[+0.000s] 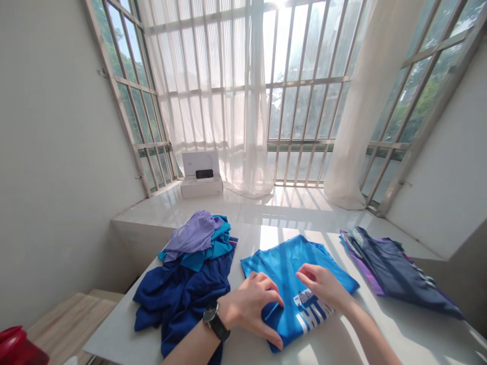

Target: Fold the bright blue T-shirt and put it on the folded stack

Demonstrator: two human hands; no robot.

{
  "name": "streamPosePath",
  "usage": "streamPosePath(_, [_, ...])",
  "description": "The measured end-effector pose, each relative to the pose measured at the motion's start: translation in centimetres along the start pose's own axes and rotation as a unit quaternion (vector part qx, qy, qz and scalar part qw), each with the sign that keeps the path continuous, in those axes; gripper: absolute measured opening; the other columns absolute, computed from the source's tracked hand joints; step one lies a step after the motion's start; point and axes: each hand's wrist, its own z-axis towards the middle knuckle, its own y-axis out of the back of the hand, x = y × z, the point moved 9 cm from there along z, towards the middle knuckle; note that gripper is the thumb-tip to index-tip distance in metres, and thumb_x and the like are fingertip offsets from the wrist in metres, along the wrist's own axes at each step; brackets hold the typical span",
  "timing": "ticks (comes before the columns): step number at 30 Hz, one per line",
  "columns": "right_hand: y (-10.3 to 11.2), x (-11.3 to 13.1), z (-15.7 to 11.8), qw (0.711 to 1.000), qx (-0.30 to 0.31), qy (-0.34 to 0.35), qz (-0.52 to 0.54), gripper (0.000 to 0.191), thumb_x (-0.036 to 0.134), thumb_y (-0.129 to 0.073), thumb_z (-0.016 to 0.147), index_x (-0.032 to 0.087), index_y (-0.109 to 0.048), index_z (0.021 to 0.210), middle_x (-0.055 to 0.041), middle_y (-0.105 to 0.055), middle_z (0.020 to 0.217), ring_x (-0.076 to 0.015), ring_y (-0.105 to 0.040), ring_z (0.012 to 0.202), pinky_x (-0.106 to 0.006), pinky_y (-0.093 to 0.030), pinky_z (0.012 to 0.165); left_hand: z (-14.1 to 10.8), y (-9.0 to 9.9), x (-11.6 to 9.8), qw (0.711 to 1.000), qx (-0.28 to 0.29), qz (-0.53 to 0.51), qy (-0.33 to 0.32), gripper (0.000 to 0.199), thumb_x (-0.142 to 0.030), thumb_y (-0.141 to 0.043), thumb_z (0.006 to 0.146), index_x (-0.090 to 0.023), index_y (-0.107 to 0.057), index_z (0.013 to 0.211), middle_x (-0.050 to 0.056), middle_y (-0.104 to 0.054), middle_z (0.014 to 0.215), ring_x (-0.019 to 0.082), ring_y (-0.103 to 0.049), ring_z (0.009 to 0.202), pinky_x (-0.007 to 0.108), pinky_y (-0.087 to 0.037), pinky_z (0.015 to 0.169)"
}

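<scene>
The fingers of the left hand are wide apart from the thumb, at the lower left part of one blue shirt. The fingers of the right hand curl in close to the thumb, over the middle of the shirt; I cannot tell if they pinch the cloth. The shirt lies flat in the lower middle of the frame, right under both hands. One black watch is on the left wrist. Left of the shirt is one messy heap of clothes, purple, teal and dark blue. On the right is one flat pile of clothes. Bits of white table show on both sides of the shirt. The table's left edge slants to the lower left, and its far edge meets a shiny ledge. One white box sits there, left of the frame's middle.
</scene>
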Motion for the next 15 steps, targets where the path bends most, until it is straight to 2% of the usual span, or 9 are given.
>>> streamPosePath(2, [2.3, -2.3, 0.3, 0.992, -0.093, -0.021, -0.085, 0.033, 0.046, -0.044, 0.09, 0.024, -0.064, 0.076, -0.005, -0.069, 0.077, -0.0227, -0.065, 0.076, -0.033, -0.045, 0.069, 0.0, -0.1, -0.5, 1.0, -0.007, -0.012, -0.023, 0.066, -0.067, -0.085, 0.064, -0.031, -0.067, 0.116, 0.002, -0.066, 0.122, 0.029, -0.055, 0.119, 0.044, -0.034, 0.113])
streamPosePath(4, [3.3, -4.9, 0.6, 0.98, -0.127, -0.053, -0.141, 0.033, 0.045, -0.042, 0.091, 0.024, -0.065, 0.079, -0.0073, -0.069, 0.084, -0.025, -0.066, 0.084, -0.034, -0.046, 0.074, 0.1, -0.7, -1.4, 0.999, -0.001, -0.014, -0.048, 0.06, -0.061, -0.086, 0.068, -0.032, -0.067, 0.116, 0.002, -0.066, 0.122, 0.027, -0.057, 0.115, 0.041, -0.036, 0.11])
streamPosePath(7, [3.3, -8.2, 0.9, 0.976, -0.108, -0.089, -0.167, 0.032, 0.044, -0.044, 0.091, 0.024, -0.066, 0.079, -0.0072, -0.069, 0.083, -0.0243, -0.067, 0.083, -0.033, -0.046, 0.074, 0.3, -1.8, -2.5, 0.997, 0.029, 0.005, -0.072, 0.043, -0.051, -0.082, 0.075, -0.03, -0.068, 0.11, 0.002, -0.066, 0.119, 0.024, -0.06, 0.107, 0.037, -0.04, 0.102])
streamPosePath(9, [3.3, -9.6, 0.9, 0.975, -0.1, -0.108, -0.169, 0.028, 0.042, -0.047, 0.09, 0.024, -0.065, 0.078, -0.0074, -0.07, 0.081, -0.0238, -0.068, 0.079, -0.032, -0.045, 0.071, 0.3, -1.9, -2.4, 0.996, 0.039, 0.029, -0.068, 0.033, -0.042, -0.08, 0.076, -0.029, -0.069, 0.104, 0.002, -0.065, 0.117, 0.024, -0.059, 0.106, 0.037, -0.042, 0.1])
streamPosePath(12, [3.6, -10.5, 0.5, 0.969, -0.108, -0.133, -0.176, 0.029, 0.042, -0.047, 0.089, 0.023, -0.063, 0.074, -0.01, -0.071, 0.079, -0.0257, -0.068, 0.075, -0.034, -0.044, 0.066, 0.3, -0.3, -0.5, 0.997, 0.01, 0.078, -0.005, 0.023, -0.026, -0.072, 0.077, -0.028, -0.068, 0.1, 0.002, -0.064, 0.115, 0.025, -0.057, 0.112, 0.04, -0.041, 0.104])
streamPosePath(15, [4.2, -10.6, 0.0, 0.962, -0.114, -0.164, -0.184, 0.032, 0.046, -0.046, 0.089, 0.025, -0.06, 0.069, -0.0102, -0.072, 0.074, -0.0281, -0.069, 0.074, -0.035, -0.044, 0.063, -0.3, 2.4, 2.6, 0.983, -0.054, 0.142, 0.107, 0.029, -0.013, -0.059, 0.083, -0.026, -0.066, 0.108, 0.006, -0.062, 0.12, 0.028, -0.053, 0.118, 0.044, -0.041, 0.105])
